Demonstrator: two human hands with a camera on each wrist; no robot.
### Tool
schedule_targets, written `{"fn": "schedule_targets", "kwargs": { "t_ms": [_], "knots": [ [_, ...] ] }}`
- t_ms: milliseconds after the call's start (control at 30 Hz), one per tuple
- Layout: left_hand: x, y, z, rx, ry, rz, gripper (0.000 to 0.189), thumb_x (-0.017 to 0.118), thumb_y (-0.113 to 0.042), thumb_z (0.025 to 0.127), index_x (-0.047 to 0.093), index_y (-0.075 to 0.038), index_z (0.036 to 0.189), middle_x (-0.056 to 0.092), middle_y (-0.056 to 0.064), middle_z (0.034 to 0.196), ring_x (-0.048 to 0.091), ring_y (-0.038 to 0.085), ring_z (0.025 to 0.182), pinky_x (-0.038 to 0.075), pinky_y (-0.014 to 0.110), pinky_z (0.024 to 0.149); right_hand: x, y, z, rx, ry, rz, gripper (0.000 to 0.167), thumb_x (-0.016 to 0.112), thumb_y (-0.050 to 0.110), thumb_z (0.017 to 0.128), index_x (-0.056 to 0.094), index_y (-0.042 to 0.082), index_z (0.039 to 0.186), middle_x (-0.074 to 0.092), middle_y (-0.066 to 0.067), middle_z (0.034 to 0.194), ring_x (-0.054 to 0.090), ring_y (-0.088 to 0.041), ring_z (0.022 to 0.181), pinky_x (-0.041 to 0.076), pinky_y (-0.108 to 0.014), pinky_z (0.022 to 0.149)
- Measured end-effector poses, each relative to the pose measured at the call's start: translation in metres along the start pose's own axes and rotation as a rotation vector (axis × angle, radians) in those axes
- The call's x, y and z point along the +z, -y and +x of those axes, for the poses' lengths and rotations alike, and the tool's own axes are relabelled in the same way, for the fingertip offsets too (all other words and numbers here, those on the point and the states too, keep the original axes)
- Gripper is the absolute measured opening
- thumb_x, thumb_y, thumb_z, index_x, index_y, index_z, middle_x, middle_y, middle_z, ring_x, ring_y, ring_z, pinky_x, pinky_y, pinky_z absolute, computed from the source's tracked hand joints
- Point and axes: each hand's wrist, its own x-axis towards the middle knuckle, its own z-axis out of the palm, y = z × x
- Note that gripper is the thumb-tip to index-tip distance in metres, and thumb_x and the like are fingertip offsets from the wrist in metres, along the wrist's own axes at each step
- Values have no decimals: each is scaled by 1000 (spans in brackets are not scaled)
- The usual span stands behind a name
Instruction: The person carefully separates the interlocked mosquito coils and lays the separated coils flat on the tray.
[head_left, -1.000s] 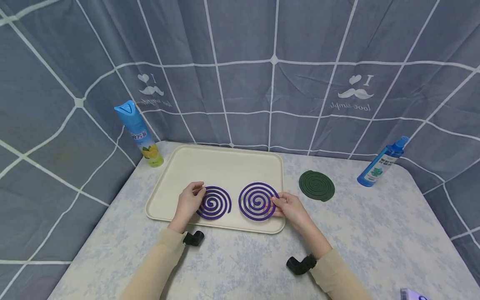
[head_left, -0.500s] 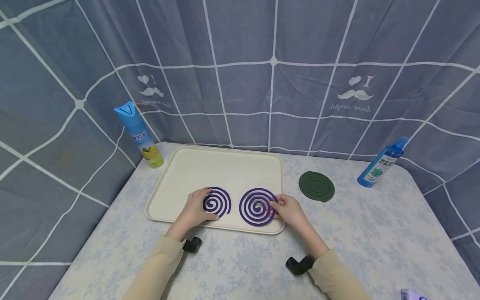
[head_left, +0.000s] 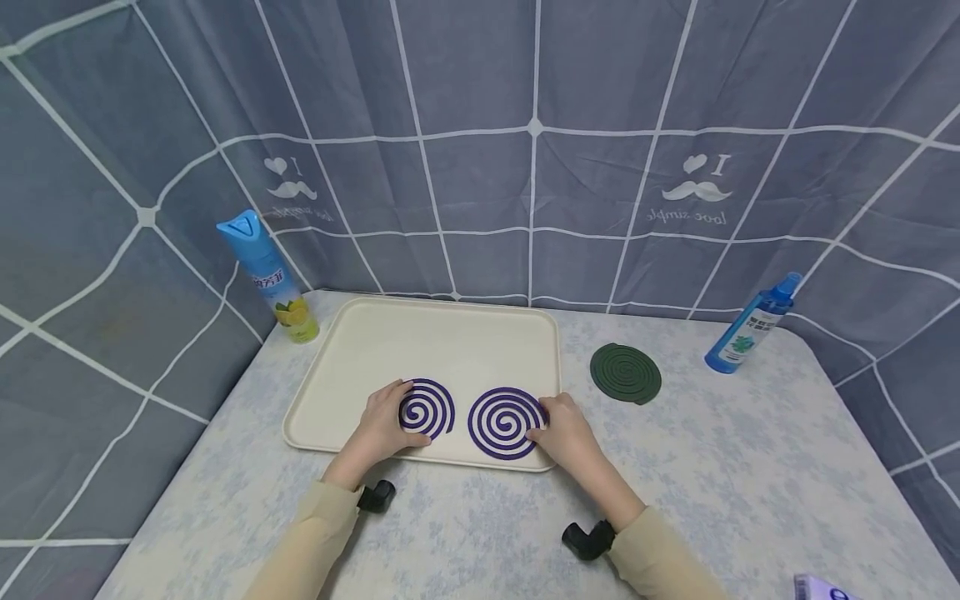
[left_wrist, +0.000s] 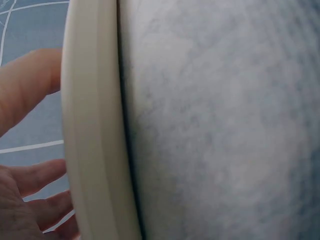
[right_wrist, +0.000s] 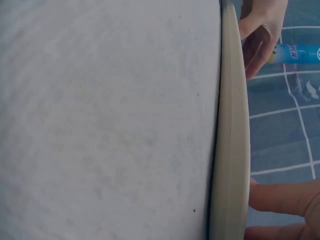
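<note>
Two purple mosquito coils lie side by side near the front edge of a cream tray point(head_left: 435, 337) in the head view. My left hand point(head_left: 378, 425) curves round the left side of the left coil point(head_left: 426, 408), its thumb at the front rim and fingertips at the back rim. My right hand point(head_left: 570, 433) holds the right rim of the right coil point(head_left: 504, 423), with the thumb over its turns. Both wrist views show fingers behind the tray's front wall point(left_wrist: 95, 125), which hides the coils there.
A dark green coil pair point(head_left: 626, 372) lies on the table right of the tray. A spray can point(head_left: 268, 275) stands at the back left, a blue spray bottle point(head_left: 750, 325) at the back right. A lilac box point(head_left: 817, 588) is cut off at the front right.
My right hand has lowered the right coil onto the tray. My left hand has moved from the left coil's upper left edge to span its left side, thumb now at the front.
</note>
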Motion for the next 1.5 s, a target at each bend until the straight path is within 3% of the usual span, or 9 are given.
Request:
{"fn": "schedule_targets", "kwargs": {
  "t_ms": [200,467,667,800,900,1033,1267,1367,1500],
  "knots": [
    [-2,-1,3,-14,12,2,94,89,-21,71,38,5,146,33,29,153,25,49,141,28,64,112,1,3,0,-37,5,-22,66,86,16,74,57,-8,129,57,-23,126,52,-42,120,47,-52,101],
    [-2,1,3,-29,-5,2,97,90,-23,70,37,6,146,33,29,152,26,49,140,30,65,111,3,3,2,-61,42,-38,79,89,20,71,53,-4,136,53,-20,138,47,-38,124,46,-53,103],
    [-5,-1,3,-39,-13,0,93,87,-24,74,36,6,146,33,32,151,25,51,140,30,65,111,-2,3,2,-64,48,33,71,86,20,75,54,-2,135,54,-19,136,46,-38,126,44,-54,104],
    [-9,-9,5,-30,-54,-27,81,79,-24,84,36,5,147,34,32,150,22,51,141,28,66,112,-13,-5,3,-36,22,142,56,78,20,84,58,2,133,59,-15,128,55,-32,117,50,-49,94],
    [-11,-25,10,-4,-102,-86,70,73,-22,89,41,3,145,37,29,150,23,49,142,27,64,113,-31,-16,8,-13,-23,228,45,73,20,88,62,3,129,63,-15,123,61,-31,109,53,-45,85],
    [-9,-58,24,50,-131,-181,58,70,-22,92,49,-1,141,44,24,147,31,46,140,32,60,112,-61,-37,20,23,-60,269,41,67,23,94,62,2,128,64,-19,124,61,-34,110,55,-44,83],
    [27,-124,64,242,-132,-399,34,66,-16,95,63,-5,127,63,15,131,58,33,121,50,47,100,-97,-80,41,86,-64,166,49,61,30,98,56,-2,134,57,-26,134,54,-42,121,49,-53,97],
    [49,-153,79,274,-74,-426,32,66,-16,95,64,-6,125,66,12,126,62,29,116,53,40,95,-105,-96,49,117,-63,100,54,60,31,98,53,-7,135,53,-31,136,51,-47,123,46,-58,99],
    [80,-181,93,220,72,-368,38,66,-20,95,60,-5,130,63,12,130,62,28,116,54,36,92,-109,-115,54,184,-51,35,63,61,34,96,47,-13,136,47,-37,137,45,-53,126,43,-61,101]
  ]
}}
